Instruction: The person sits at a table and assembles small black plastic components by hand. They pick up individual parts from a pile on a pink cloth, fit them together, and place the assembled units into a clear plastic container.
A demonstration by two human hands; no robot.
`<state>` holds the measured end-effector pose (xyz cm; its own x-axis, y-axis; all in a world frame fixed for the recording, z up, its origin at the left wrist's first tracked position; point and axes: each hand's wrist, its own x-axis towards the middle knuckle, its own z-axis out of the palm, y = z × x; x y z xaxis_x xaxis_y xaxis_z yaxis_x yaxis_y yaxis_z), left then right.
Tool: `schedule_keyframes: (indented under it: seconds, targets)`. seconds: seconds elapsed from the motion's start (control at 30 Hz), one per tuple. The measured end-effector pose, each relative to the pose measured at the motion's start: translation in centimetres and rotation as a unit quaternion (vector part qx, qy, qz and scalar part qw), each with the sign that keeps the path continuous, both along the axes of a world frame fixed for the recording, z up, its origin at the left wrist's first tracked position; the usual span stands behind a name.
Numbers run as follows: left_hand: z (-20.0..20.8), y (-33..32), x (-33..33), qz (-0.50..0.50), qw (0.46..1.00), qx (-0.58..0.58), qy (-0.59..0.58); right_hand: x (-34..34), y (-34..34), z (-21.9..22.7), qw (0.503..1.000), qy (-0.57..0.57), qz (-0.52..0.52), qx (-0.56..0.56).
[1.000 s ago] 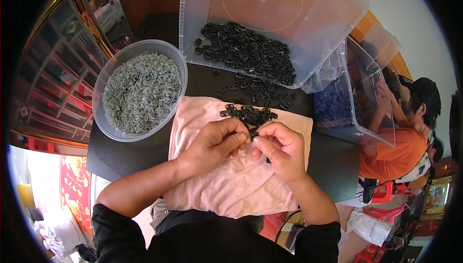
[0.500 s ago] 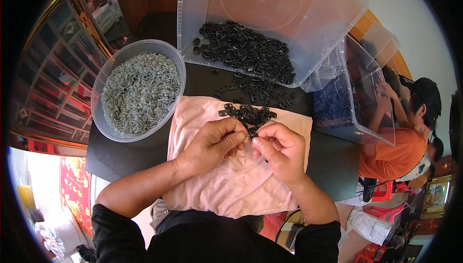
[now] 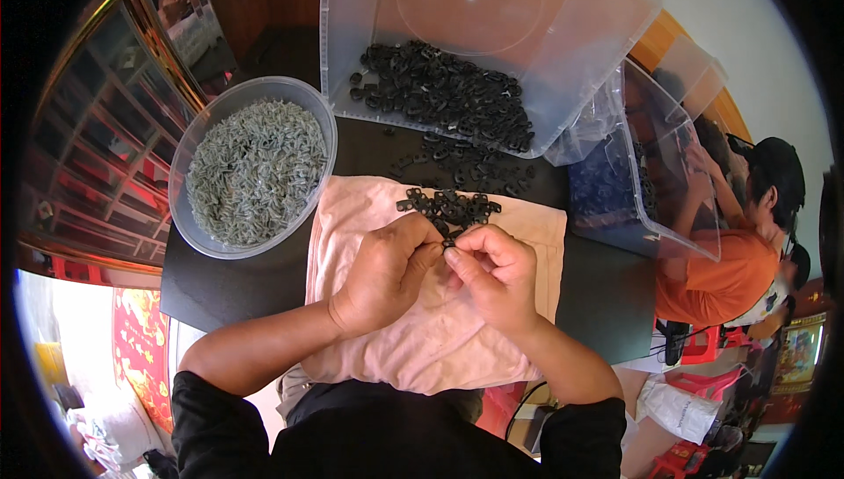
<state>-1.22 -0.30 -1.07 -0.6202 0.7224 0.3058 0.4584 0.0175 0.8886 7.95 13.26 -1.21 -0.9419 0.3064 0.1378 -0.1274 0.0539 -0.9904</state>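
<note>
The fingertips (image 3: 444, 253) of both hands meet over a pink cloth (image 3: 422, 330), pinched together on one small black part (image 3: 450, 243) that is mostly hidden between them. The left hand (image 3: 382, 272) curls its thumb and forefinger onto the part from the left; the right hand (image 3: 492, 272) closes on it from the right, its other fingers folded in.

Just beyond the fingertips, on the far edge of the cloth, lies a small heap of black parts (image 3: 448, 205), almost touching the hands. Farther off, more loose black parts (image 3: 466, 165) are scattered on the dark table (image 3: 237, 277), spilling out of a tilted clear bin (image 3: 492, 31) that holds a large pile of the same pieces (image 3: 440, 92).

To the far left stands a round clear bowl (image 3: 189, 154) full of small grey metal pieces (image 3: 251, 171), well apart from the hands. To the right a second clear bin (image 3: 651, 171) stands near the cloth's right edge, and past it sits another person in an orange shirt (image 3: 712, 277).

The near part of the cloth, under the wrists, is bare. The table's dark surface is open between the bowl and the cloth, and its near-left edge lies close to the left forearm.
</note>
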Motion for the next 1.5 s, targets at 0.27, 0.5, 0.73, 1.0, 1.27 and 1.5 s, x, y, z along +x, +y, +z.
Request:
schedule_keyframes:
  seconds: [0.27,0.5,0.73,1.0,1.27,1.5]
  targets:
    - [1.5,0.0,-1.5,-0.002,0.989,0.038,-0.146,-0.5,3.4,1.3,0.997,-0.007,-0.004,-0.075]
    - [2.7,-1.9,-4.6,0.044,0.964,0.044,-0.258,-1.0,7.2,1.5,0.979,0.062,-0.019,-0.196]
    - [2.3,0.6,-5.0,0.039,0.991,-0.118,-0.043,-1.0,7.4,1.6,0.978,0.07,-0.007,-0.194]
    - [1.6,5.3,-3.9,0.008,0.929,-0.2,0.311,-1.0,7.4,1.3,0.982,0.057,-0.013,-0.18]
    - [1.8,6.5,-5.4,-0.053,0.919,-0.287,0.266,-0.9,7.2,1.1,0.984,0.051,-0.013,-0.171]
    - [0.6,5.8,-7.0,-0.006,0.988,-0.136,0.077,-1.1,7.2,0.8,0.987,0.034,-0.017,-0.154]
